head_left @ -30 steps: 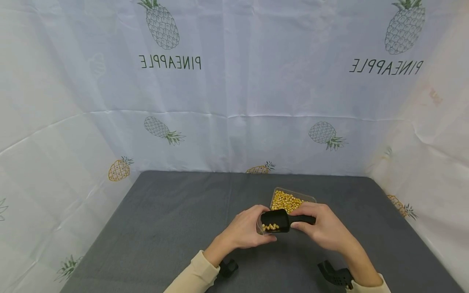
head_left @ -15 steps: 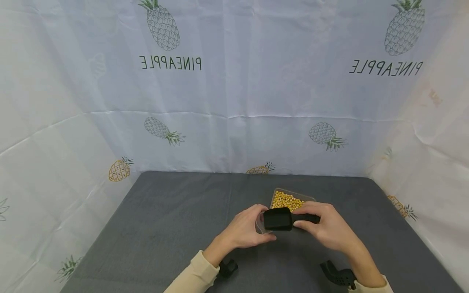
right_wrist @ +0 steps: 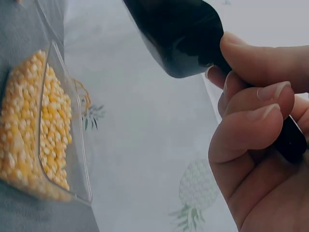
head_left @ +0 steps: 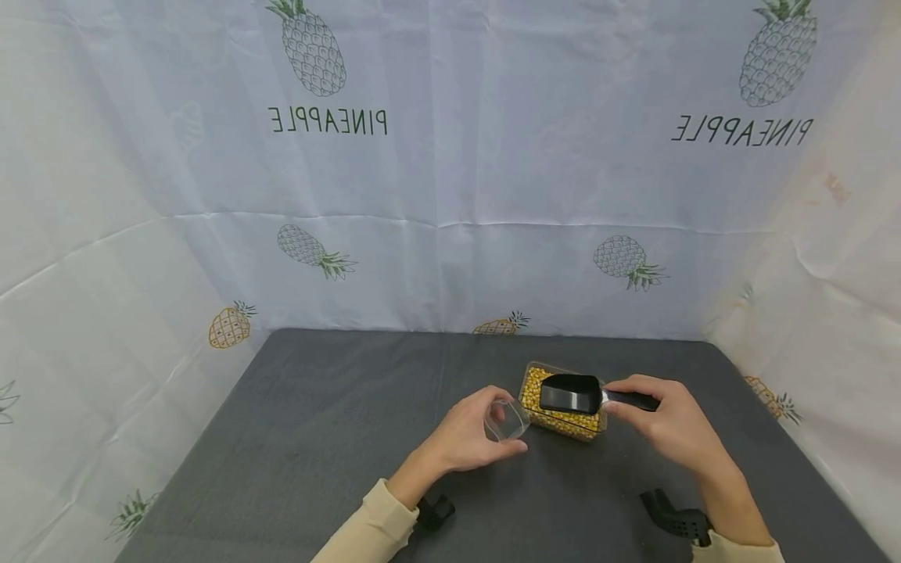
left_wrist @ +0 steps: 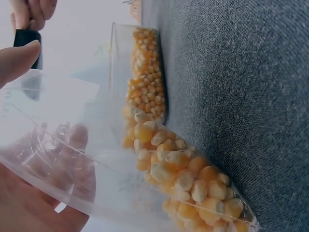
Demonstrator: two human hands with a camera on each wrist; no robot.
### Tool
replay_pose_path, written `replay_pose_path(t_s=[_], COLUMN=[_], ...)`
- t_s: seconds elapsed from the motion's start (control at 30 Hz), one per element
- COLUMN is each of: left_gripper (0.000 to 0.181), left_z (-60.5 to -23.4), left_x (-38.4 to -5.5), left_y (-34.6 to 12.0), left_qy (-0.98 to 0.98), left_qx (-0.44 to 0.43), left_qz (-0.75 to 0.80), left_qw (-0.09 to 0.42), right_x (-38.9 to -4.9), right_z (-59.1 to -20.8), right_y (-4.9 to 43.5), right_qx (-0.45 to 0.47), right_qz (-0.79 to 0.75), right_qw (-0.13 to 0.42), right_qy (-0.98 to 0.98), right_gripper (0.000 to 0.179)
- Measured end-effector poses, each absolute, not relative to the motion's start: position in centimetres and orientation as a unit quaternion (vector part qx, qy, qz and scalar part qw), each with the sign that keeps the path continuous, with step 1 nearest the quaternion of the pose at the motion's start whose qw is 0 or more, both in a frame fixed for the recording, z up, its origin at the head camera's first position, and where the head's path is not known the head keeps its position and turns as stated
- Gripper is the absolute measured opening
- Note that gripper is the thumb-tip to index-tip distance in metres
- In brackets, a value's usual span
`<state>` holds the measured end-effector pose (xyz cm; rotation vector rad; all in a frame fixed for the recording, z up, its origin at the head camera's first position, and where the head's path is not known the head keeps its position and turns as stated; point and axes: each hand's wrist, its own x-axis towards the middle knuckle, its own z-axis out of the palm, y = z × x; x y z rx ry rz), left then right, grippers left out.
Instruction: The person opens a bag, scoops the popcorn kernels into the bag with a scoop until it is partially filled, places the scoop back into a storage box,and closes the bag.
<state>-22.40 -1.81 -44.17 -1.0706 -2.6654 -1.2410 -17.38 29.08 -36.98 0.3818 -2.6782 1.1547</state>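
Note:
My left hand [head_left: 457, 434] holds a clear plastic cup [head_left: 512, 422], its thumb and fingers around the sides. The left wrist view shows yellow corn kernels [left_wrist: 188, 179] gathered in the bottom of that cup. My right hand [head_left: 676, 418] grips the handle of a black scoop [head_left: 572, 394], which overlaps a clear rectangular container [head_left: 563, 427] of corn in the head view. From the right wrist, the scoop's bowl appears raised above the container's rim, and the fingers curl round its handle. Right beside the cup stands the container, filled with kernels much of the way up.
A grey cloth covers the table [head_left: 338, 438]. Behind and to both sides hangs a white curtain [head_left: 436, 172] printed with pineapples. Black wrist mounts [head_left: 676, 516] sit under both forearms.
The scoop has tipped over the cup, its kernels dropping out of sight, then moved right with my right hand to over the container. The left hand with the cup has barely moved.

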Motion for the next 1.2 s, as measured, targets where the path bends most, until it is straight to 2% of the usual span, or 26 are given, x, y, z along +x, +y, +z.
replay_pose_path(t_s=[0.23,0.43,0.77,1.2], left_gripper=[0.058,0.055,0.051,0.049], left_z=[-44.2,-44.1,-44.2,-43.9], left_x=[-22.4,-22.4,-22.5,-22.6], left_y=[-1.8,-1.8,-1.8,-1.8], left_qy=[-0.839,-0.811,-0.774,-0.761], left_qx=[-0.338,-0.332,-0.328,-0.332], left_qz=[-0.427,-0.481,-0.541,-0.558], left_qw=[-0.004,-0.021,-0.022,-0.013], right_x=[-17.9,-18.3,-19.5,-20.3], right_z=[-37.2,-37.7,-39.3,-40.7], right_y=[30.7,31.9,32.6,30.6], right_qx=[0.069,0.043,0.052,0.065], right_qz=[0.417,0.404,0.323,0.312], right_qw=[0.043,0.01,0.028,0.017], right_qy=[-0.905,-0.914,-0.944,-0.948], right_gripper=[0.042,0.047,0.041,0.033])
